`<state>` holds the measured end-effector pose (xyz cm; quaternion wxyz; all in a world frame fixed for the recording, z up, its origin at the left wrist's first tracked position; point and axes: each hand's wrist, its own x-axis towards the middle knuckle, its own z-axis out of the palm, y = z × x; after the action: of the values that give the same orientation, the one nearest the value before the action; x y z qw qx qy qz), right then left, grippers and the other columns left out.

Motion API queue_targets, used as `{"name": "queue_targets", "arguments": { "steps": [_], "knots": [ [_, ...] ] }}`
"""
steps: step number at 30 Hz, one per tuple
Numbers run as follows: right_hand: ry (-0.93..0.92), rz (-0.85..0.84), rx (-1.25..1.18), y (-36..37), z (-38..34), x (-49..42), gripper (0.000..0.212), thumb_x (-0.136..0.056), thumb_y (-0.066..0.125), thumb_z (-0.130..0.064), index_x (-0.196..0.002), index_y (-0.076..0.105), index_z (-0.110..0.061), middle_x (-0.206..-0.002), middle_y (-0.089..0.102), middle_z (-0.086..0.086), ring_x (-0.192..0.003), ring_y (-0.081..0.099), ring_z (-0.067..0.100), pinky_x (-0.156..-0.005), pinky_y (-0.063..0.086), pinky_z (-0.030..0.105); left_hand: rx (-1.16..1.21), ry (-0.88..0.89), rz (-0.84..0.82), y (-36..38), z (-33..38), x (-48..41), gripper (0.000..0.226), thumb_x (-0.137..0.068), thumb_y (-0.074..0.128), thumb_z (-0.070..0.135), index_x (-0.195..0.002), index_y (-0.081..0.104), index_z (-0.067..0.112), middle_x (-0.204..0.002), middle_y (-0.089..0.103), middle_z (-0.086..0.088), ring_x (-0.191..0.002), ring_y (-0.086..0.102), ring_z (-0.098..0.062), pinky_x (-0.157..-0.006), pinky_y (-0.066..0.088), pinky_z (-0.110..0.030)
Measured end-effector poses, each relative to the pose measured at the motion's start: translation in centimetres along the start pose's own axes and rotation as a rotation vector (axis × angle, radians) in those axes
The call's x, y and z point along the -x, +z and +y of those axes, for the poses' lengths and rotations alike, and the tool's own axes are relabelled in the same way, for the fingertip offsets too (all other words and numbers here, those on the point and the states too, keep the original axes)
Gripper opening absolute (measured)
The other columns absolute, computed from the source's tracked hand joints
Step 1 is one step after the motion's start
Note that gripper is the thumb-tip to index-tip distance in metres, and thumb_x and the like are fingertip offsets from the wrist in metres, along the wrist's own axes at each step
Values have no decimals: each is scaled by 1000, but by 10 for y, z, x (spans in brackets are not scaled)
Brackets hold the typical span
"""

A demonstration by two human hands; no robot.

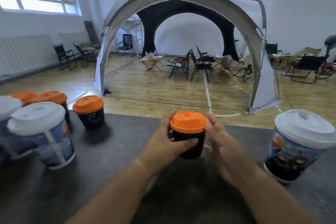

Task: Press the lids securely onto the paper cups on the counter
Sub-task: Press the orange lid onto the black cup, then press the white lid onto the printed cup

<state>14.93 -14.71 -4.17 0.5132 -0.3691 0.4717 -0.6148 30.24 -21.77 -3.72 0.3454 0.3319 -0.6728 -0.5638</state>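
Two bare forearms reach up from the bottom edge over a dark counter (116, 178). At far left a cluster of lidded cups stands on it: a tall printed cup (52, 143) with a white lid (37, 117) in front, a second white-lidded one (8, 105) cut off by the frame edge beside it, and behind them two black cups with orange lids (52, 96), packed close together. Just right of that group, standing alone, is another small black cup (93, 118) under an orange lid (88, 104). None of the cups shows its contents, since every one is covered. At centre the left hand (163, 146) grips a black cup (190, 144) around its body, thumb across the front wall and fingers curled behind it up near the rim; the cup is tilted a little and seems lifted just off the counter, though I cannot be sure. Its orange lid (189, 122) sits on the rim, looking level. The right hand (223, 149) is open, fingers spread and loosely extended, just beside the cup's right side; motion blur hides whether any fingertip touches it. At far right, well apart, a tall printed cup (291, 156) stands upright with a white lid (305, 128) seated on top. Beyond the counter are a wooden floor, a tent (183, 2) and folding chairs (181, 63).
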Motion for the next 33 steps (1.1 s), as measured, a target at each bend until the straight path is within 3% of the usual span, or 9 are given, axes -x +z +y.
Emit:
{"name": "queue_targets", "arguments": {
  "steps": [4, 9, 12, 15, 21, 23, 26, 30, 33],
  "knots": [
    [244, -275, -156, 27, 1, 11, 54, -94, 42, -52, -139, 52, -24, -134, 63, 11, -125, 60, 28, -112, 36, 49, -143, 46, 95, -25, 11, 27, 75, -71, 85, 22, -131, 42, 36, -119, 56, 15, -109, 54, -4, -83, 49, -13],
    [398, -366, -240, 81, 20, 21, 48, -94, 47, -32, -135, 58, -9, -126, 67, 17, -114, 67, 31, -101, 52, 45, -154, 8, 225, -74, -2, 80, 62, -73, 84, 16, -118, 47, 37, -111, 60, 19, -103, 58, 5, -92, 48, -13],
    [464, -370, -187, 120, 37, 24, 53, -87, 54, -34, -136, 57, -13, -126, 68, 12, -119, 62, 30, -112, 39, 44, -187, -18, 323, -102, -8, 113, 63, -73, 84, 19, -116, 43, 42, -111, 58, 22, -95, 53, 22, -86, 45, -6],
    [491, -374, -191, 163, 53, 26, 52, -82, 58, -28, -131, 62, -10, -122, 70, 12, -119, 61, 28, -113, 37, 44, -255, -48, 450, -131, -10, 148, 76, -69, 86, 26, -126, 40, 45, -121, 54, 23, -108, 53, 9, -97, 45, -19],
    [567, -345, -196, 232, 75, 29, 23, -94, 53, -23, -103, 70, -12, -92, 75, 1, -106, 62, 18, -112, 33, 35, -366, -40, 679, -191, -23, 200, 84, -69, 86, 17, -132, 37, 40, -124, 50, 24, -114, 52, 0, -89, 39, -2],
    [562, -370, -173, 246, 78, 30, 26, -96, 51, -25, -110, 68, -13, -104, 73, 0, -117, 58, 18, -116, 28, 36, -392, -65, 714, -206, -29, 207, 89, -71, 85, 20, -142, 34, 34, -132, 47, 17, -120, 46, -1, -90, 33, -1],
    [556, -383, -171, 258, 83, 32, 31, -96, 51, -26, -120, 64, -12, -114, 70, 0, -123, 55, 18, -116, 26, 36, -447, -98, 760, -217, -35, 210, 98, -72, 84, 27, -149, 23, 35, -146, 40, 11, -133, 38, -7, -107, 30, -21],
    [531, -334, -195, 257, 76, 42, 24, -98, 48, -26, -113, 63, -15, -122, 64, 4, -135, 45, 22, -117, 23, 38, -714, -33, 878, -192, -32, 212, 112, -71, 82, 40, -152, 6, 36, -160, 3, 8, -148, 3, -12, -116, 9, -29],
    [476, -239, -263, 234, 68, 45, 35, -100, 48, -29, -130, 55, -13, -140, 54, 12, -141, 39, 26, -119, 26, 42, -757, 284, 789, -153, -24, 209, 81, -78, 76, 39, -145, 30, 36, -149, 29, 14, -141, 22, 0, -114, 19, -15]
  ]
}}
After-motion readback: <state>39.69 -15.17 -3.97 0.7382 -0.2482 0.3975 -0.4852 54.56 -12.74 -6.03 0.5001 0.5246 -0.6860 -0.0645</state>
